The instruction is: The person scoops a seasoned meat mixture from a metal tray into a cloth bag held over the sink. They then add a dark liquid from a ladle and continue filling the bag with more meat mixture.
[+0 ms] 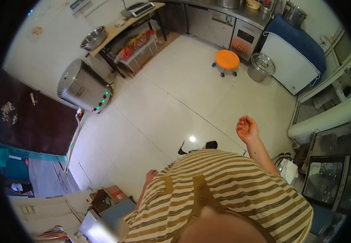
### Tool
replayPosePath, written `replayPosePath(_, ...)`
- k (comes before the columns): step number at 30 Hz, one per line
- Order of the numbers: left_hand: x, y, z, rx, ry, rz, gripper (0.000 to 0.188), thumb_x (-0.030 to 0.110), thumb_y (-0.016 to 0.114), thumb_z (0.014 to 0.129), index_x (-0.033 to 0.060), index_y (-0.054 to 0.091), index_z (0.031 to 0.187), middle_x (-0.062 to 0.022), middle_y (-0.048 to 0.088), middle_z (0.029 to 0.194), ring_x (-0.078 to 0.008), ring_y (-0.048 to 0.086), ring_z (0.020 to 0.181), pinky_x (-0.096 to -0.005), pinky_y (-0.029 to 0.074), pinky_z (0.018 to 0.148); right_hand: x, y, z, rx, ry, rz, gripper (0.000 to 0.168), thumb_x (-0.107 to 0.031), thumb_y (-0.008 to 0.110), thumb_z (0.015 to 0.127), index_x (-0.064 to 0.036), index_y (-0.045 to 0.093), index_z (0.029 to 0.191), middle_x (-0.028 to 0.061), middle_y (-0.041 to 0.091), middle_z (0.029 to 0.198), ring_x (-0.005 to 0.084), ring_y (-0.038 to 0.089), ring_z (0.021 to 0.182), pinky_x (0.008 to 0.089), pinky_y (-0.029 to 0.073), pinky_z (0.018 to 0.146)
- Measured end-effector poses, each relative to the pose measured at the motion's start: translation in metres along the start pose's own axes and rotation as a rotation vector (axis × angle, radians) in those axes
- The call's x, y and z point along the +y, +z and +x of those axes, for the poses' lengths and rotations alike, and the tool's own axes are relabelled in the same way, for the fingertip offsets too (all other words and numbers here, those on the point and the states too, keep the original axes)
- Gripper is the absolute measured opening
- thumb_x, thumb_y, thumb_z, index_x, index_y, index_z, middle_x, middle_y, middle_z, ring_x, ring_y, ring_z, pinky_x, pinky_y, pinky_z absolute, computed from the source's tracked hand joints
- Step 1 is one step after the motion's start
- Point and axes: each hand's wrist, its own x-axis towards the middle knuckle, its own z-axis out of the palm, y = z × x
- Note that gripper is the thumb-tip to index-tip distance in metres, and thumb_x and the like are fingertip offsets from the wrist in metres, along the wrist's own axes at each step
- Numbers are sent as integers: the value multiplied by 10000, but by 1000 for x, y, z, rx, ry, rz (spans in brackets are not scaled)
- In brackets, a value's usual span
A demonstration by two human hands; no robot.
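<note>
My right hand [247, 128] is held out over the pale tiled floor [175, 121], its fingers loosely curled and nothing visible in it. Close against my left side is my left hand [151, 174]; only its upper part shows past my striped shirt [175, 200], so its fingers are mostly hidden. Neither hand touches any object that I can see. A black shoe tip [211, 145] shows just beyond the shirt. Farther ahead stand an orange-topped stool [227, 59] on casters and a lidded steel pot [259, 71] on the floor.
At left stands a large steel electric cooker [83, 88] with lit green indicators. A wooden table [114, 33] bears a steel basin [93, 38]. Beyond are a steel counter [209, 22] and a white chest freezer [287, 57] under a blue cover. Cardboard boxes [114, 194] sit at lower left.
</note>
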Motion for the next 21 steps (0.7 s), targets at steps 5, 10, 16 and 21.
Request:
replayPosePath(5,-6,-20,-32,-24,-298,186,340,332,526,813,64,585,1013,-143,615,953,-306,579,866,-403,454,765,-30,58,81,45,40,-11,110,-158,530,808,-77,540,735,29,556,722,125,477,595,214,361,469)
replayPosePath(10,31,-25,-5,-31,-431,145,325,340,512,817,66,590,975,-139,618,928,-307,582,837,-409,453,748,-32,108,155,58,82,-35,122,-161,536,804,-73,540,719,33,553,716,126,479,594,215,360,472)
replayPosePath(16,79,-52,111,-18,-364,147,316,350,495,823,69,596,929,-133,622,897,-309,586,802,-416,453,727,-44,159,237,32,46,-24,116,-152,529,804,-76,542,718,35,560,699,125,477,583,212,350,468)
replayPosePath(21,122,-112,265,138,-13,235,317,359,481,828,72,601,890,-129,625,872,-311,590,772,-422,452,710,-62,214,286,45,-69,-28,115,-155,529,802,-78,541,717,29,557,700,121,483,589,211,352,476)
